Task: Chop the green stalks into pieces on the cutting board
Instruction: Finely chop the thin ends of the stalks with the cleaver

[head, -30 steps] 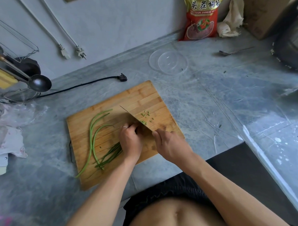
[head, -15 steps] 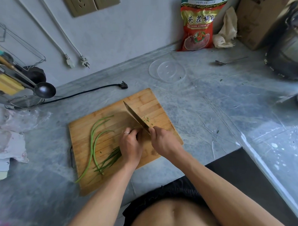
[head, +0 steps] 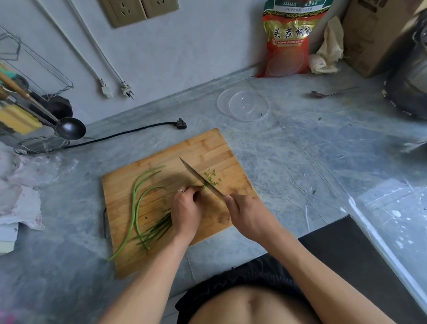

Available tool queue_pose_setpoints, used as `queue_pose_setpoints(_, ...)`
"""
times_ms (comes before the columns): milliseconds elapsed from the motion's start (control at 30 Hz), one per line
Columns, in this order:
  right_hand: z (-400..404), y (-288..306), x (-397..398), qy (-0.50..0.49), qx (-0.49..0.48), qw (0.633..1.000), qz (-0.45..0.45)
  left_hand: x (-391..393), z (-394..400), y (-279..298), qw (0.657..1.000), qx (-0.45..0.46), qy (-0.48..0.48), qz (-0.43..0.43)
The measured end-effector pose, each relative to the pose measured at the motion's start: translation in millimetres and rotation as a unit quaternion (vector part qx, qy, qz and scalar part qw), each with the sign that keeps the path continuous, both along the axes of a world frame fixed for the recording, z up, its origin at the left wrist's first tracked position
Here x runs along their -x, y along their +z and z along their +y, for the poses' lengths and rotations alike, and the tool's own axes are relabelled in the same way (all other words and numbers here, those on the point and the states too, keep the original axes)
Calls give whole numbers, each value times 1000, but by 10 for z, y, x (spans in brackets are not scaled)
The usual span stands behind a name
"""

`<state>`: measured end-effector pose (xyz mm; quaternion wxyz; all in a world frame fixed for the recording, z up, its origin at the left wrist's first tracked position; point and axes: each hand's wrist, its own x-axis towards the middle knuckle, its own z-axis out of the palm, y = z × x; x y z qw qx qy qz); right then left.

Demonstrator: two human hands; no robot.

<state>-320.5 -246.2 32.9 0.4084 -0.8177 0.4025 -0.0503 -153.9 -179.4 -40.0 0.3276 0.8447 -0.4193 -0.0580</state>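
A wooden cutting board (head: 207, 147) lies on the grey counter. Long green stalks (head: 136, 201) curve across its left half, and a bundle of them runs under my left hand (head: 186, 211), whose curled fingers hold the bundle down near its cut end. My right hand (head: 248, 215) grips the handle of a knife (head: 201, 180); the blade points away toward the board's far side, right beside my left fingertips. Several small green cut pieces (head: 211, 176) lie just right of the blade.
A clear plastic lid (head: 243, 103) and a spoon (head: 331, 92) lie beyond the board. A red bag (head: 288, 38), a cardboard box (head: 377, 30) and a dark pot (head: 413, 82) stand at the back right. A black plug and cord (head: 179, 124), ladle (head: 69, 128) and rack are back left.
The knife has come down and gone up again beside my left fingers, with a few more cut pieces lying right of the blade. My head has tilted up, so the board sits lower in view.
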Motion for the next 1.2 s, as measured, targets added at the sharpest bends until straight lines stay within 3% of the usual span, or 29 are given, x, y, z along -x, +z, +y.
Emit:
queue_pose_setpoints(567, 139, -53, 73, -10, -7, 999, 31, 62, -3, -62, 999, 12, 46, 7)
queue_pose_setpoints(1200, 129, -58, -25, 32, 49, 997, 58, 86, -24, -63, 997, -3, 74, 11)
